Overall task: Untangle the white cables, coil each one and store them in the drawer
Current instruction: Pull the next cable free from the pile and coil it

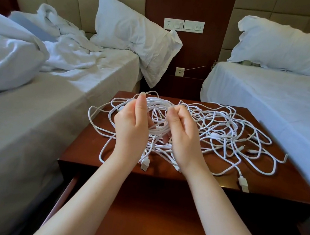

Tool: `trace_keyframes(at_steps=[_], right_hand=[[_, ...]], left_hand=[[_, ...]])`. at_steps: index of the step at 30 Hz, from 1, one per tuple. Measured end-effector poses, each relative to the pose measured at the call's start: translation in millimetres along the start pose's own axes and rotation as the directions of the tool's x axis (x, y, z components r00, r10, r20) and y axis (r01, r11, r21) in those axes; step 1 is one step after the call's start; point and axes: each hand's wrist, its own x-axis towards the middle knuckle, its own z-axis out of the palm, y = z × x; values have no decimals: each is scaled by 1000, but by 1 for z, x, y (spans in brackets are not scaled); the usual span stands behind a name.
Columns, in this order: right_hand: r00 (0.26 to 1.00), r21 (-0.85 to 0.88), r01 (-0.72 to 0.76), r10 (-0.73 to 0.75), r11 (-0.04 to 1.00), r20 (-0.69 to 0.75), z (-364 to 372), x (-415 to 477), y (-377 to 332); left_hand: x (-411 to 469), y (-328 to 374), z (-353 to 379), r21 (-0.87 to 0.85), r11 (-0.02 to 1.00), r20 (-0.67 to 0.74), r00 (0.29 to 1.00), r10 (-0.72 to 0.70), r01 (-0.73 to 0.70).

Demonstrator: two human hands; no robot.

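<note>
White cables (pixel 215 136), thin, looped, sprawl tangled over glossy red-brown wood counter (pixel 290 183), mid-frame; L grip (pixel 131 127) & R grip (pixel 181 135) each pinch strands.

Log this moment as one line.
stage: untangling | left hand: holds cables | right hand: pinches cables | cables: tangled on nightstand

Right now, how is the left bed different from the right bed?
The left bed is messy, with a rumpled duvet piled on it; the right bed is smooth and flat. The left bed's pillow stands propped up, hanging over the side; the right bed's pillow lies down. Both have white sheets beside the wooden nightstand.
</note>
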Motion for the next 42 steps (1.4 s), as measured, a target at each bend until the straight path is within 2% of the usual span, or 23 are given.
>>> trace_keyframes(at_steps=[2, 5, 9, 11, 13, 17, 20, 22, 25, 30, 33, 38, 42], right_hand=[[996, 77, -84, 82, 994, 34, -5, 1, -3], [972, 199, -230, 235, 953, -2, -10, 3, -1], [983, 50, -164, 167, 985, -79, -16, 10, 3], [982, 32, -118, 122, 992, -142, -21, 12, 0], [988, 24, -80, 83, 996, -131, -26, 13, -4], [994, 96, -97, 92, 991, 57, -28, 12, -9], [967, 314, -197, 132, 929, 219, -22, 9, -12], [933, 394, -283, 156, 874, 324, -18, 7, -12], [895, 296, -337, 207, 894, 395, -11, 5, -3], [856, 59, -321, 263, 945, 445, 6, -1, 11], [866, 47, -331, 284, 942, 412, 6, -1, 14], [846, 71, -359, 292, 931, 445, -6, 3, 17], [817, 99, -379, 283, 920, 503, -14, 4, 22]], left_hand=[[1, -4, -3, 10, 999, 20, 999, 34, -34], [1, -7, -6, 35, 996, 70, 994, 83, -86], [3, -12, -8, 113, 974, 197, 965, 173, -197], [3, -16, -9, 146, 953, 277, 936, 220, -267], [3, -19, -9, 181, 937, 282, 929, 240, -297], [7, -23, -10, 250, 933, 155, 962, 223, -257], [9, -19, -13, 265, 937, 90, 973, 211, -228], [11, -17, -13, 255, 953, 33, 986, 161, -164], [14, -19, -16, 241, 969, -43, 996, 72, -60], [17, -10, -20, 138, 988, -161, 986, -47, 70], [19, -11, -20, 51, 993, -162, 982, -97, 106], [16, -5, -14, -163, 955, -120, 955, -270, 250], [12, 3, -10, -205, 944, -104, 953, -283, 258]])
